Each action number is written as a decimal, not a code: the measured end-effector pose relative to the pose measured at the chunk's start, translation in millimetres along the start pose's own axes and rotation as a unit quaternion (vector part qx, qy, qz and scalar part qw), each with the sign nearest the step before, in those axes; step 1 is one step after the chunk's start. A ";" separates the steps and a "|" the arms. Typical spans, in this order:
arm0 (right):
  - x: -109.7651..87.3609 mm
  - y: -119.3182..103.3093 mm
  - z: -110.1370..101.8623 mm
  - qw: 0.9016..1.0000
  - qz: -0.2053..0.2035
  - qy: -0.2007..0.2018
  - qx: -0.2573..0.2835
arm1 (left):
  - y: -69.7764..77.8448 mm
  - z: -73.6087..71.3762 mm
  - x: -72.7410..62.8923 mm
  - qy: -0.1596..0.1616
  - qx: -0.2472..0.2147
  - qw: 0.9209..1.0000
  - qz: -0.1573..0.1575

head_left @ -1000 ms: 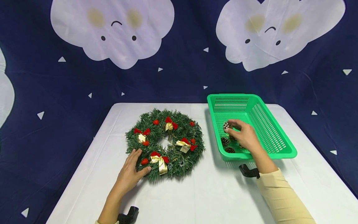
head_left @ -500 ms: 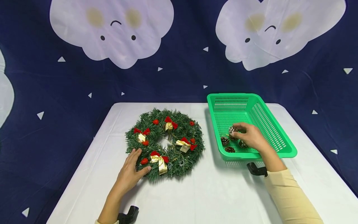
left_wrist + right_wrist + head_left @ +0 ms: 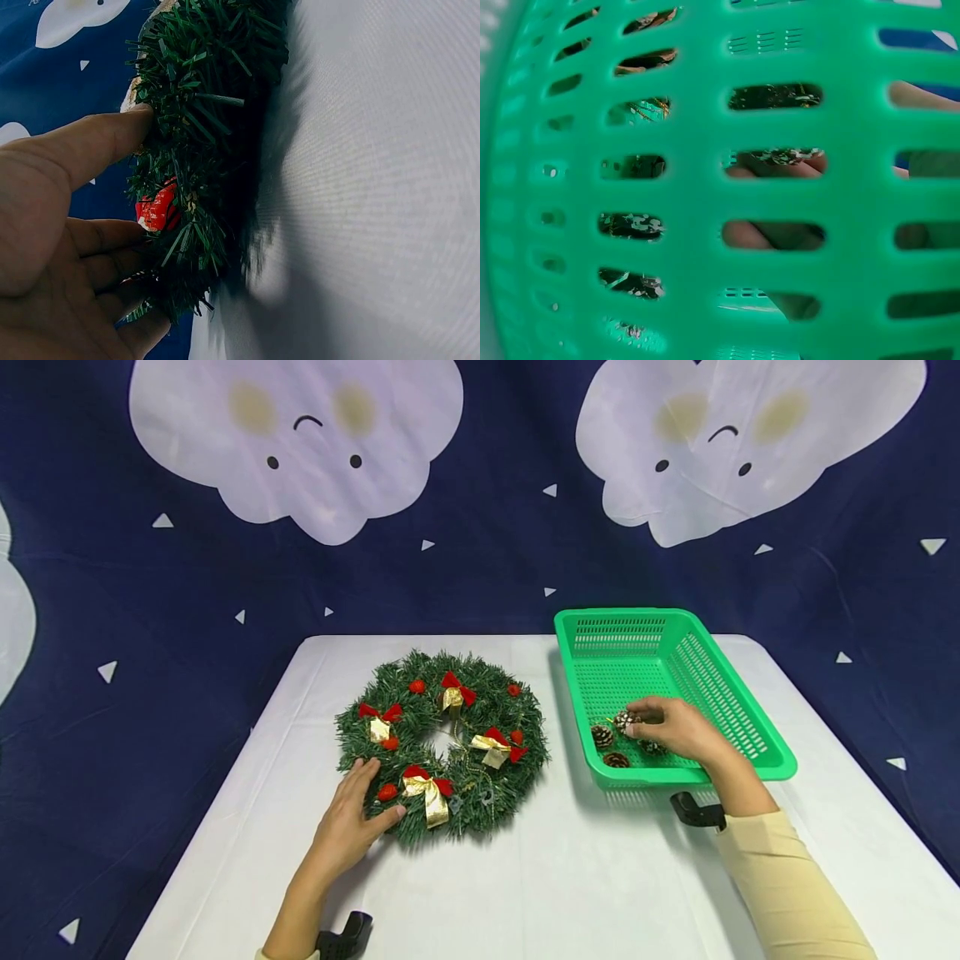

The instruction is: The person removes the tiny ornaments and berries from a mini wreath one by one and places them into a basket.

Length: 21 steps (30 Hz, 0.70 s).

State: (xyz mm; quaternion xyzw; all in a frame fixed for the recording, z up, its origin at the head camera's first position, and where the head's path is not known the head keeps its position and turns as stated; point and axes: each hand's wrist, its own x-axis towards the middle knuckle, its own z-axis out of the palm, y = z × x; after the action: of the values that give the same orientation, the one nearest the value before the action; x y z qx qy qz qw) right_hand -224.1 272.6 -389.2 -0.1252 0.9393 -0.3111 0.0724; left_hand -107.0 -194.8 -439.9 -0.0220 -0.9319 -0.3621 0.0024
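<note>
A round green wreath point(image 3: 517, 777) with red-and-gold bows and red berry-like ornaments lies on the white table. My left hand point(image 3: 348, 827) rests at its near left edge, thumb and fingers spread. In the left wrist view, the thumb and fingers of that hand point(image 3: 45, 210) touch the wreath's needles point(image 3: 202, 112) on either side of a red ornament point(image 3: 159, 208). My right hand point(image 3: 678, 728) reaches into the green basket point(image 3: 738, 714) and pinches a white-tipped pine cone point(image 3: 622, 720) low inside it. The slotted wall point(image 3: 697, 195) mostly hides these fingers in the right wrist view.
More pine cones lie in the basket's near end: one at the left point(image 3: 602, 737), a brown cone point(image 3: 617, 761) by the near wall, and a frosted cone point(image 3: 652, 747) below my right hand. A dark blue cloud-print curtain point(image 3: 495, 568) hangs behind the table point(image 3: 540, 893).
My right hand has moved right and toward the near end within the basket, and lower, bringing the pine cone down among the others. My left hand and the wreath stay put.
</note>
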 end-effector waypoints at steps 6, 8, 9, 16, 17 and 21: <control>-0.9 1.4 0.2 1.000 0.002 -0.005 0.015 | 0.1 0.2 0.4 0.000 0.001 1.000 0.000; -1.5 1.4 -0.2 1.000 0.007 0.002 0.018 | 0.1 0.2 0.3 0.001 0.001 1.000 0.002; -2.0 0.9 -0.5 1.000 0.009 0.007 0.019 | 0.1 0.2 0.2 0.001 0.001 1.000 0.002; -5.6 -13.0 -0.7 0.999 0.008 0.053 0.010 | 0.4 0.2 -0.1 -0.001 0.000 1.000 -0.001; -5.5 -16.4 0.2 0.998 0.002 0.060 0.013 | 0.4 0.2 -0.1 -0.001 0.000 1.000 -0.001; -5.2 -28.9 7.2 0.996 -0.022 0.082 0.031 | 0.6 0.2 -0.1 -0.002 -0.002 1.000 -0.004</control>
State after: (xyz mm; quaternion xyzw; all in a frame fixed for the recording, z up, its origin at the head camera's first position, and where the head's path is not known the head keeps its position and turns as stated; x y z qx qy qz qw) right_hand -212.0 247.6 -377.2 -0.1174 0.9289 -0.3510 -0.0075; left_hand -106.9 -194.2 -439.6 -0.0188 -0.9314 -0.3636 -0.0007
